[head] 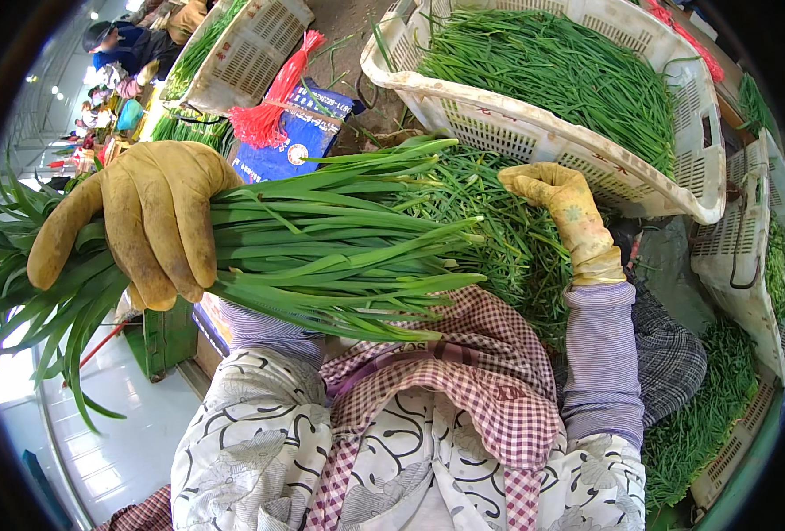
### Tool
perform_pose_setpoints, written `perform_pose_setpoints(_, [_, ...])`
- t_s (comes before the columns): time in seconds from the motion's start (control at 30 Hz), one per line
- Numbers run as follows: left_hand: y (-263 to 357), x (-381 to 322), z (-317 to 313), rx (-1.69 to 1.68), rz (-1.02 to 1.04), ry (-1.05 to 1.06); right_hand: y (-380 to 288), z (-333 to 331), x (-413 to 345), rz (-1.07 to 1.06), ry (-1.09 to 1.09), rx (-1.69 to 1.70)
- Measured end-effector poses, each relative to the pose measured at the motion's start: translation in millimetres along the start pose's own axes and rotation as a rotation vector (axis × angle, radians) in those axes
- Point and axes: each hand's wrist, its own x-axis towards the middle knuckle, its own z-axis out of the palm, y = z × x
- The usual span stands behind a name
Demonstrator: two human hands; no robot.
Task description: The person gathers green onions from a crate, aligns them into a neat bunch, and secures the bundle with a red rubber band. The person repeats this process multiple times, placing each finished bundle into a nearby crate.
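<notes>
My left hand (156,219), in a yellowish rubber glove, is wrapped around a thick bundle of long flat green leaves (339,232), likely Chinese chives. The bundle lies sideways before my chest; its far-left part droops past the glove. My right hand (555,192), gloved alike, is raised to the right of the bundle with curled fingers; whether it pinches anything cannot be told. Below it lies a heap of loose green trimmings (498,219). Beyond that stands a white plastic crate (498,109) filled with green stalks (552,73).
Red plastic ties (269,109) lie on a blue printed box (286,143). Another white crate (246,53) stands at the upper left. At the right are more crates (731,245) and a pile of greens (698,411). People (130,50) are at the far upper left.
</notes>
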Motion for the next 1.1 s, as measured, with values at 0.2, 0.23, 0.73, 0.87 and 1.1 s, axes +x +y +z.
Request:
perform_pose_setpoints(0.2, [-1.4, 12.2, 9.5, 0.055, 0.034, -0.047, -14.5, 5.5, -27.1, 0.039, -0.119, 0.082])
perform_pose_setpoints(0.23, [-3.6, 15.2, 13.4, 0.049, 0.049, -0.055, -17.2, 6.5, -29.4, 0.028, -0.114, 0.084])
perform_pose_setpoints(0.73, [-25.5, 25.6, 46.9, -0.016, 0.199, -0.055, 7.0, 51.6, -20.6, 0.024, -0.310, 0.450])
perform_pose_setpoints(0.87, [-28.0, 20.4, 49.8, 0.036, 0.216, 0.016, 5.6, 49.4, -25.8, 0.069, -0.238, 0.406])
perform_pose_setpoints(1.1, [-28.2, 15.0, 47.7, 0.075, 0.233, 0.043, 39.3, 7.3, -23.4, -0.200, -0.144, 0.139])
